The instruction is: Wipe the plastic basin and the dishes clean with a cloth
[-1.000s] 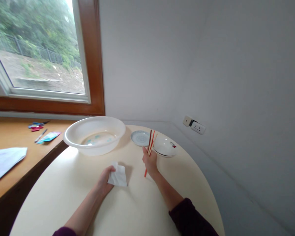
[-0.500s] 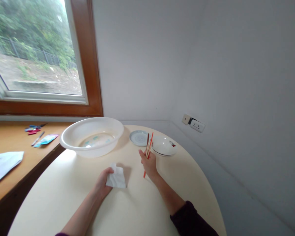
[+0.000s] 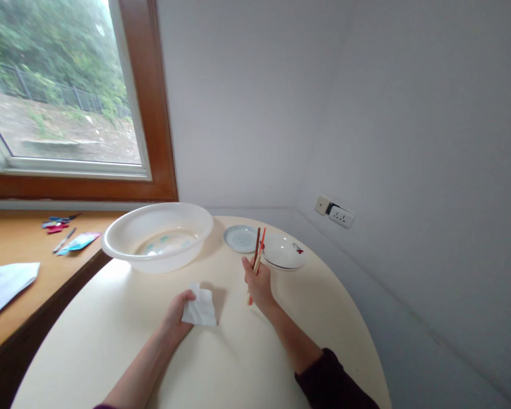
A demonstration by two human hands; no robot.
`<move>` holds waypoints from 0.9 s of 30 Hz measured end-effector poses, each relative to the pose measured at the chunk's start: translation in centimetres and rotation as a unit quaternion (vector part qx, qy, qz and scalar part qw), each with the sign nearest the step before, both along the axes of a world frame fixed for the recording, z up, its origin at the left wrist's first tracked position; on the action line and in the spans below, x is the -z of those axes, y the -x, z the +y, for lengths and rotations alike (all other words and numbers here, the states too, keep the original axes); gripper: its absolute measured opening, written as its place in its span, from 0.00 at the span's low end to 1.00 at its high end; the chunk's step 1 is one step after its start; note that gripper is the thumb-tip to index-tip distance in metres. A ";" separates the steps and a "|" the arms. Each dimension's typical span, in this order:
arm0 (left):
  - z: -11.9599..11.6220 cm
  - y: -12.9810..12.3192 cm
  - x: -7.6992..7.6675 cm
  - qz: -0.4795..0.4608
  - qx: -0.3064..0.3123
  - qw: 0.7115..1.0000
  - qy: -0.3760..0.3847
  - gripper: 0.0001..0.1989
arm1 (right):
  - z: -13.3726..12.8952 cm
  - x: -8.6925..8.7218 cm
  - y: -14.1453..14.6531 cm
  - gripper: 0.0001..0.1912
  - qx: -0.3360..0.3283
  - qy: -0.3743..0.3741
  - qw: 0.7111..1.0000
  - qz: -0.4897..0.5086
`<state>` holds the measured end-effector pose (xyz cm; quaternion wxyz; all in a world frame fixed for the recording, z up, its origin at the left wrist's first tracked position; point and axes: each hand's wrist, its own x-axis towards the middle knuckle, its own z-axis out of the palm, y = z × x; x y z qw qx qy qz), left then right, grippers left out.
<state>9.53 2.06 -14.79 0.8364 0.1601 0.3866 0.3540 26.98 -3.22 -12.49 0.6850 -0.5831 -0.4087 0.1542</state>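
Observation:
A folded white paper tissue [image 3: 200,307] is pinched in my left hand [image 3: 179,316], thumb on top, over the front part of the round table. My right hand [image 3: 259,284] is closed around a small bundle of chopsticks [image 3: 258,258], held nearly upright. Dark brown, orange-red and pale wood tones show among them; their lower ends stick out below the fist. Just beyond that hand stand a white plate [image 3: 283,250] with a butterfly motif, apparently stacked on another, and a pale blue-grey saucer [image 3: 241,238].
A large translucent plastic basin [image 3: 123,250] stands at the table's back left, with some water and greenish shapes at its bottom. On the wooden desk [image 3: 8,244] at left lie papers, a pen [image 3: 63,241] and a blue packet [image 3: 80,243]. Wall sockets [image 3: 341,216] are at right.
The chopsticks have shifted slightly within my right hand, and their tilt differs a little. My left hand keeps the tissue in nearly the same place.

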 end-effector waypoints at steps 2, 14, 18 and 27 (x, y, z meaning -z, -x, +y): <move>0.0 0.0 0.0 0.002 -0.001 1.000 0.000 0.19 | 0.0 0.2 0.0 0.25 -0.001 0.004 1.000 -0.004; -0.1 -0.1 -0.1 0.021 -0.004 1.000 -0.016 0.15 | -0.4 0.9 -1.1 0.23 -0.028 0.087 0.988 -0.123; 0.0 0.0 0.0 0.023 0.001 1.000 -0.014 0.15 | -3.1 0.3 -4.1 0.19 -0.050 0.272 0.901 -0.333; -0.1 -0.1 -0.1 0.046 -0.004 0.998 -0.030 0.13 | -8.0 1.4 -9.0 0.22 0.034 0.535 0.706 -0.462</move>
